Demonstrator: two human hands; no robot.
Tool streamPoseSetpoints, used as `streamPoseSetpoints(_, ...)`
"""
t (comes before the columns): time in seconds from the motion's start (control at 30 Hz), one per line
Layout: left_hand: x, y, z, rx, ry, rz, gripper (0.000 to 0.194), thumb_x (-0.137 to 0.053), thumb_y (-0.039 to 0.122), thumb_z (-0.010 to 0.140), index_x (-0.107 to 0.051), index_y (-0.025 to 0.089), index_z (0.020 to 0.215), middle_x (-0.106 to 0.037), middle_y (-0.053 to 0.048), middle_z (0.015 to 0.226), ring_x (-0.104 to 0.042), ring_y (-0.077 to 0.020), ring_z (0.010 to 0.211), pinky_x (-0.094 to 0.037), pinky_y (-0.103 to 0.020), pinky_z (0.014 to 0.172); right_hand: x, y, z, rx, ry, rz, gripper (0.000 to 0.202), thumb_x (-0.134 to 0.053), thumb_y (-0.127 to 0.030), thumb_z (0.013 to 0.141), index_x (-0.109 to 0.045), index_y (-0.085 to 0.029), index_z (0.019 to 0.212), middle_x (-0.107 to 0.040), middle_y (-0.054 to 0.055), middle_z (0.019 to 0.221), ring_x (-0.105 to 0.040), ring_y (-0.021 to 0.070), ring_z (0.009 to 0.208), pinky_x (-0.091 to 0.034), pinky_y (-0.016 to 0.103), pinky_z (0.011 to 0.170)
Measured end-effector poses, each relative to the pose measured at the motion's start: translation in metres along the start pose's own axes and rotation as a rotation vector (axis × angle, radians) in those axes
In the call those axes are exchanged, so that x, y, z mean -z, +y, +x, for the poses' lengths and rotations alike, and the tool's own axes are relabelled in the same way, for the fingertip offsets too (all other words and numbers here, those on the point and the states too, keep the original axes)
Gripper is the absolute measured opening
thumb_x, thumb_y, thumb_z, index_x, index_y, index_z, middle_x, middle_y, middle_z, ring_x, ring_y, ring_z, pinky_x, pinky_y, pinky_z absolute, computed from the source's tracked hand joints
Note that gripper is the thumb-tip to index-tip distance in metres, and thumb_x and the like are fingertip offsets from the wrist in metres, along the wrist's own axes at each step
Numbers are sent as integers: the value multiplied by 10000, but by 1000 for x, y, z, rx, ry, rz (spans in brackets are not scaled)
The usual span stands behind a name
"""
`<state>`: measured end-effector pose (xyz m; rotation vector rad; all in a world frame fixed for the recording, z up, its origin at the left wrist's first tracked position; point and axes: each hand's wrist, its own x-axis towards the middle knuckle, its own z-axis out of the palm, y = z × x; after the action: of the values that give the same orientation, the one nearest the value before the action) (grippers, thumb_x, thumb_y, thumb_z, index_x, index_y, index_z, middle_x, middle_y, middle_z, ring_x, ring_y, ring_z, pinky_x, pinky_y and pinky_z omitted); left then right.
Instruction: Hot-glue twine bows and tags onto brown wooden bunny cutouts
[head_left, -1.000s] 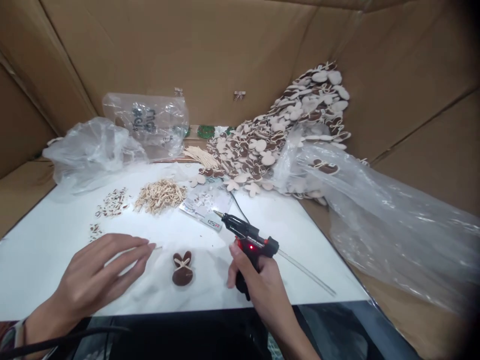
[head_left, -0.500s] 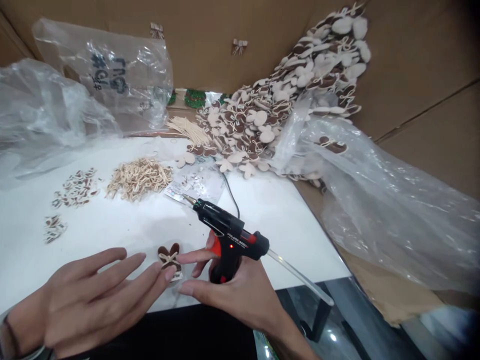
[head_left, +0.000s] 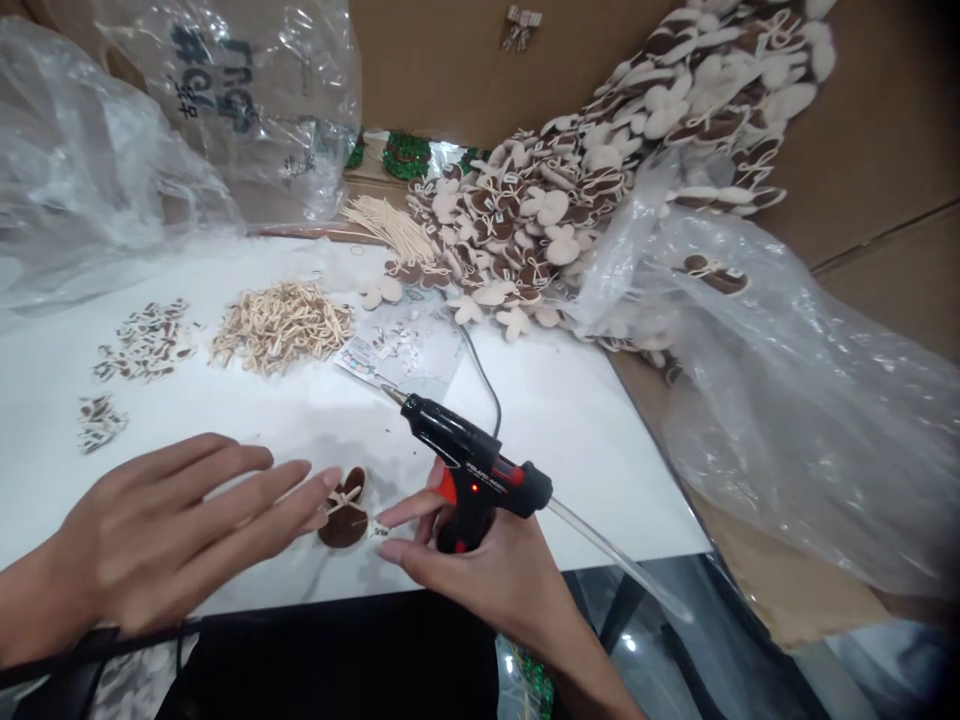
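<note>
My right hand [head_left: 476, 560] is wrapped round the handle of a black and orange glue gun [head_left: 472, 460], its nozzle pointing up and left. A clear glue stick [head_left: 615, 555] sticks out of the gun's back. The thumb and index finger of this hand are close together at a small white printed label [head_left: 379, 530]. Left of the label is a brown rabbit-shaped felt piece [head_left: 345, 525] with a cream bow. My left hand [head_left: 187, 530] is open, fingers stretched out, with its fingertips over the piece's left side, covering one ear. Whether they press on it I cannot tell.
Cream bows lie in a pile [head_left: 281, 325], beside small brown and white bits [head_left: 146, 340]. Finished rabbit pieces are heaped [head_left: 525, 220] at the back right. Plastic bags [head_left: 787, 400] flank the white table [head_left: 570, 440]. A cord [head_left: 487, 375] runs behind the gun.
The felt piece now shows more of its brown body, and the label is to its right, at my right fingertips. My left hand has shifted slightly left and up. The whole view has shifted.
</note>
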<state>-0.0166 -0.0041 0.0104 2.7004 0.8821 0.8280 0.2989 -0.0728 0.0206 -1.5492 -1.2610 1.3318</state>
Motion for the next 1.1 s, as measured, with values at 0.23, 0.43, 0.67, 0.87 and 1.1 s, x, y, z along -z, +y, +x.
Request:
streamPoseSetpoints(0.23,-7,-23,24,-97,-176,-115,495,-842,542,1068,-770,370,1527,-875,-63,1400,-881,-300,1199,-723,-434,1133,4,9,-8,-54,40,-64,284,-1020,-489,880,-943,-249,1011,-869,82,1090,-719,191,723,-642,321,677)
streamPoseSetpoints(0.43,-18,-7,35,-175,-135,-90,460,-739,544,1155,-683,229,1485,-862,-101,1388,-834,-276,1237,-679,-402,1092,-3,18,-5,74,28,-86,235,-975,-452,955,-901,-269,1082,-891,59,1078,-762,192,712,-658,305,657)
streamPoseSetpoints(0.67,-22,-5,39,-265,-154,-41,310,-614,416,1245,-661,155,1406,-854,-97,1288,-790,-263,1207,-611,-406,1064,-8,23,-3,124,43,-127,276,-1003,-368,950,-792,-304,1115,-933,-22,1037,-783,183,681,-683,282,654)
streamPoseSetpoints(0.87,-18,-3,40,-254,-167,-31,322,-579,413,1267,-653,147,1433,-851,-81,1268,-777,-248,1191,-588,-387,1062,-9,25,-4,125,15,-88,237,-996,-380,981,-825,-304,1127,-936,12,1117,-853,214,770,-727,316,743)
streamPoseSetpoints(1.1,-17,-3,39,-235,-152,-49,323,-564,413,1274,-648,147,1436,-856,-79,1246,-776,-253,1194,-582,-372,1066,-9,11,-1,72,-25,-93,294,-972,-404,995,-750,-300,1157,-934,39,1103,-928,300,912,-767,392,825)
